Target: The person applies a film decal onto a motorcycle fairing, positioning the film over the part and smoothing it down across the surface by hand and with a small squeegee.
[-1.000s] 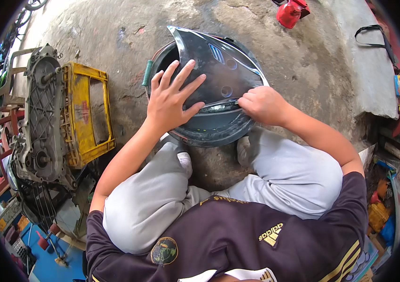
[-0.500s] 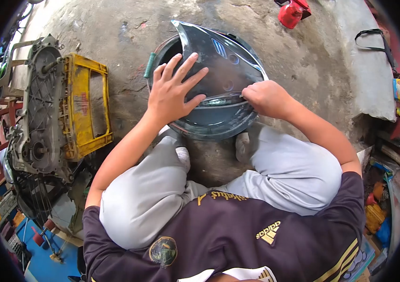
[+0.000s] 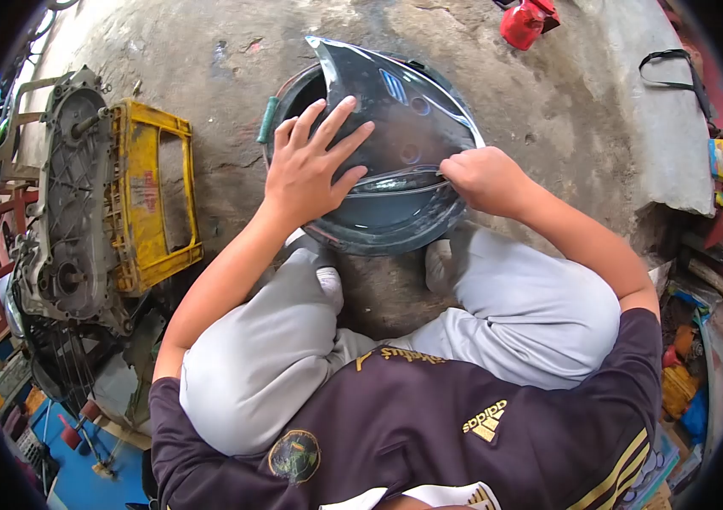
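Observation:
A dark glossy motorcycle fairing panel (image 3: 383, 123) with blue-and-white markings and pale edge lines lies across a round black tub (image 3: 370, 242). Greyish liquid shows in the tub below the panel's near edge. My left hand (image 3: 304, 166) rests on the panel's left part, open, its fingers spread. At the panel's right near corner, my right hand (image 3: 485, 180) is closed in a pinch on the edge. Whether a thin strip along that edge is also between the fingers, I cannot tell. A green grip (image 3: 268, 119) hangs at the tub's left side.
A yellow crate (image 3: 153, 195) and a metal engine casing (image 3: 73, 195) stand on the left. Farther off on the concrete floor lies a red object (image 3: 527, 24). A concrete ledge (image 3: 650, 110) with a black strap (image 3: 676, 64) runs along the right. My bent legs flank the tub.
Almost nothing differs. Both hands keep their places on the panel, with only a very slight shift of the view.

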The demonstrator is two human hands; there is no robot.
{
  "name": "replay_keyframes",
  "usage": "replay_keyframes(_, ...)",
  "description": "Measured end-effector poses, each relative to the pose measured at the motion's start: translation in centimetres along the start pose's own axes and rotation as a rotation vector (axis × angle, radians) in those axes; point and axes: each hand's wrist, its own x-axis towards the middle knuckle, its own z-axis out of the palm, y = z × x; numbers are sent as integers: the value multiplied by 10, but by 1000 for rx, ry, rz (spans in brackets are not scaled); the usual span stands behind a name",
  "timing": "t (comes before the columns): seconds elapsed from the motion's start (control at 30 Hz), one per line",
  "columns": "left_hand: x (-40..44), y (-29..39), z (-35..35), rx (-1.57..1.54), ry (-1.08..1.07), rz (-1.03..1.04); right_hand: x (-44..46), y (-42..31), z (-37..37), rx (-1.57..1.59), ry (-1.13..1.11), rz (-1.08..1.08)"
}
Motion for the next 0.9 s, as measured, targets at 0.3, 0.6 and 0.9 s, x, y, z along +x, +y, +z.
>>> replay_keyframes(0.3, 4, 2, 2, 22, 6, -1, 30, -11, 10, -13, 129, -124)
replay_keyframes(0.6, 4, 3, 5, 29, 15, -19, -4, 21, 1, 88, 78, 73)
replay_keyframes(0.9, 6, 3, 6, 31, 28, -18, 24, -7, -11, 97, -49, 188)
